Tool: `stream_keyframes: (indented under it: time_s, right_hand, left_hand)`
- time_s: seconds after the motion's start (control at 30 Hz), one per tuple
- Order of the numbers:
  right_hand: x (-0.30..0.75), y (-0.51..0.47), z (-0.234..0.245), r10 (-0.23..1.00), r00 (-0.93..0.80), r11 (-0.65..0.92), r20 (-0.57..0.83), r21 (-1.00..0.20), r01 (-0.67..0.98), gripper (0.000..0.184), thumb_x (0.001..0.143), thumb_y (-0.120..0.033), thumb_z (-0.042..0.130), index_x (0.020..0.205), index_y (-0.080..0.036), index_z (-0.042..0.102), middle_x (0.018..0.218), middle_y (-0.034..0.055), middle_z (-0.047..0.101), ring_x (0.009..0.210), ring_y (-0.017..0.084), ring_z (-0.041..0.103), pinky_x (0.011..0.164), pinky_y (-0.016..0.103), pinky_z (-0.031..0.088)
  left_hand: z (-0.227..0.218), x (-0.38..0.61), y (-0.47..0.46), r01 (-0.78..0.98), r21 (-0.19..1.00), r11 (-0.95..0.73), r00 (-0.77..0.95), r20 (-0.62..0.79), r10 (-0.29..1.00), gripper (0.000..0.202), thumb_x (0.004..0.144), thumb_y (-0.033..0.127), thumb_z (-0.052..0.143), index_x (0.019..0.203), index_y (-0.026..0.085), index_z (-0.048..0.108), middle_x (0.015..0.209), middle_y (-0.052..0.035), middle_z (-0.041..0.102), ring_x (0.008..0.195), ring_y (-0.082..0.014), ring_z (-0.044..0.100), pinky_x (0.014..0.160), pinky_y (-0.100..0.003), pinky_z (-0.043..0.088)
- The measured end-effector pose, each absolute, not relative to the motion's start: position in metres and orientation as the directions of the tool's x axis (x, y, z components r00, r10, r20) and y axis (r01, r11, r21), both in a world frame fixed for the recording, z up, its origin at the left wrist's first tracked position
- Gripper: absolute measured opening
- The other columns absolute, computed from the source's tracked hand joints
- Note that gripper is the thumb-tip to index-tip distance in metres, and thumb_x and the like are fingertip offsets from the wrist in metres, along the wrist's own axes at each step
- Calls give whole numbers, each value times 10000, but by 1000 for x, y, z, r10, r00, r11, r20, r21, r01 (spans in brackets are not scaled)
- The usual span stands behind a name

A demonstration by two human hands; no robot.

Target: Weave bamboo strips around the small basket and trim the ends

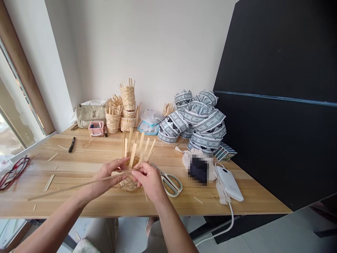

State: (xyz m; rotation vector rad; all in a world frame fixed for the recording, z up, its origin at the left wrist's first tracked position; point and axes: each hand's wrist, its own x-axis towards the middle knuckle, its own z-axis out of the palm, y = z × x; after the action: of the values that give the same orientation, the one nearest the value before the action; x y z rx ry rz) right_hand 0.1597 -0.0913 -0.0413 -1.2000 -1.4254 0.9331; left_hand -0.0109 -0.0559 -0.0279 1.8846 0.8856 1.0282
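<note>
A small half-woven basket (129, 185) of pale wooden strips sits at the front middle of the table, its upright strips (133, 151) fanning out at the top. My left hand (112, 171) is wrapped around the basket's left side, thumb in front and fingers at the back. At the right rim, my right hand (147, 175) pinches a long thin strip (79, 184) that runs across the basket's front and out to the left over my left wrist. White-handled scissors (171, 184) lie just right of my right hand, their blades partly hidden behind it.
Woven baskets (128, 100) stand at the back beside a beige handbag (91, 114) and a pink box (96, 129). Patterned bundles (200, 116) are heaped at back right. A white power bank (229, 182) with a cable lies right, a black marker (72, 144) and red-framed glasses (15, 172) left.
</note>
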Motion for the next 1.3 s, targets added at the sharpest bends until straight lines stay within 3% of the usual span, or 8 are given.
stream_keyframes:
  time_s: [0.1,0.23,0.4,0.53,0.67,0.8,1.0,1.3]
  right_hand:
    - [159,-94,-44,968,3,241,252,-931,275,49,727,-212,558,682,-197,569,480,-67,540,386,81,453,422,187,361]
    - [157,-100,-45,935,16,311,353,-845,436,96,732,-190,578,640,-199,607,427,-72,487,402,88,456,463,193,354]
    - [157,-101,-47,918,-1,341,396,-789,511,115,747,-153,598,643,-193,625,433,-69,498,411,81,463,457,184,331]
    - [157,-100,-52,885,-26,387,465,-704,595,88,726,-164,653,648,-194,627,487,-48,589,445,94,507,471,193,338]
    - [155,-100,-59,820,-62,469,569,-607,641,64,734,-204,670,676,-191,645,583,-5,675,505,116,574,502,203,365]
    - [152,-102,-64,763,-74,528,642,-554,643,105,763,-214,642,663,-181,647,527,-7,648,467,108,553,483,203,356]
    - [148,-104,-68,765,-52,540,642,-595,595,154,803,-219,586,661,-187,636,521,-24,634,454,88,528,464,186,344]
    - [144,-104,-73,744,-43,544,667,-567,619,211,848,-259,522,668,-190,610,565,-14,664,480,88,547,477,183,343]
  left_hand:
    - [-22,-18,-49,258,799,-542,515,361,777,371,706,251,621,1074,271,668,891,-71,693,827,-228,628,746,-288,475]
    - [-15,-23,-46,363,717,-595,494,394,775,229,732,299,587,883,225,742,636,-26,626,561,-139,547,540,-213,419]
    - [-18,-24,-47,311,847,-431,601,177,780,437,751,329,591,1166,194,600,508,47,493,445,-89,409,433,-185,334]
    - [-21,-25,-41,147,930,-336,657,162,736,369,744,316,614,1092,196,641,505,51,443,446,-89,384,430,-191,325]
    - [-19,-23,-37,35,912,-408,632,296,716,164,665,307,708,783,193,705,529,49,415,480,-85,356,473,-195,315]
    - [-19,-18,-42,3,834,-551,600,440,669,235,610,392,747,677,183,662,660,-14,540,627,-149,477,596,-236,383]
    - [-18,-19,-54,113,758,-642,534,499,683,186,798,305,543,692,182,633,722,-51,570,722,-187,524,681,-271,406]
    - [-50,-28,-68,-56,960,-275,211,280,936,202,763,284,518,798,181,688,878,-66,645,903,-237,548,830,-309,399]
